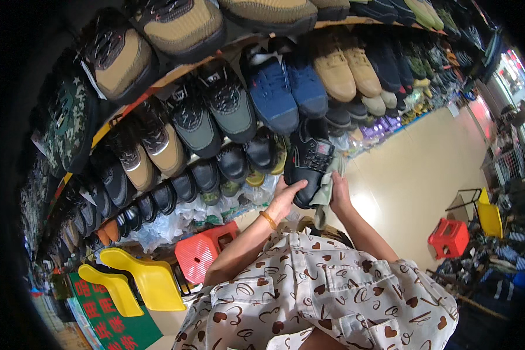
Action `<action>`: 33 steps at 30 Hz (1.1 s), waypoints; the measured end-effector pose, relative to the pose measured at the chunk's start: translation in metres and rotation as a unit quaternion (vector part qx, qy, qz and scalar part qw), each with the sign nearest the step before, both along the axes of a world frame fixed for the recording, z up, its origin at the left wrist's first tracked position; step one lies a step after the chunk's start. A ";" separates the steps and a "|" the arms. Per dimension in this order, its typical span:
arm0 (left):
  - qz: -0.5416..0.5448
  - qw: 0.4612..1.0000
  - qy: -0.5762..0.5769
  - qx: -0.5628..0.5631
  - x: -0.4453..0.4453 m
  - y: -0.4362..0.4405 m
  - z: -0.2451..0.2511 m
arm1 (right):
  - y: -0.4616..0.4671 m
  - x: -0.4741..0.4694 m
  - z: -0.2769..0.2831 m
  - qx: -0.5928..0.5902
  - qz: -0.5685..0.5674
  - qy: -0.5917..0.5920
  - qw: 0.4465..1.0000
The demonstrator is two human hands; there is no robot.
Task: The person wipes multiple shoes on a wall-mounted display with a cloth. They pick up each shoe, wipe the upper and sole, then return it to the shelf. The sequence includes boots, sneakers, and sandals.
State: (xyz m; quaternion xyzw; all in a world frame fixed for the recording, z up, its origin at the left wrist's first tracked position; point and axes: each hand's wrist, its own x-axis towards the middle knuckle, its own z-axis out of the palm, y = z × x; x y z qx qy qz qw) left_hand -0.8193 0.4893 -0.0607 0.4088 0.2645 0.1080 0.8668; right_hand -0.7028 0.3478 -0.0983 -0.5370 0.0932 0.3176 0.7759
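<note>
A black leather lace-up shoe [308, 164] is held up before me, its toe pointing down towards my body. My left hand [288, 197] grips it by the toe, with the thumb laid over the leather. On the other side my right hand [339, 190] holds a pale green cloth [328, 194] against the sole edge of the shoe. Part of the cloth hangs below the toe. The fingers of both hands are partly hidden behind the shoe and cloth.
Shelves of shoes curve across the front and left, with blue shoes [273, 94] and tan shoes [334, 72] close behind the held one. Red plastic stools [203, 251] [449, 238] and yellow chairs [146, 280] stand on the tiled floor [393, 175]. Goods are piled at the right.
</note>
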 end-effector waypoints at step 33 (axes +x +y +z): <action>-0.059 0.979 -0.130 -0.147 -0.062 -0.077 0.087 | -0.022 0.011 0.073 0.101 -0.136 -0.230 0.958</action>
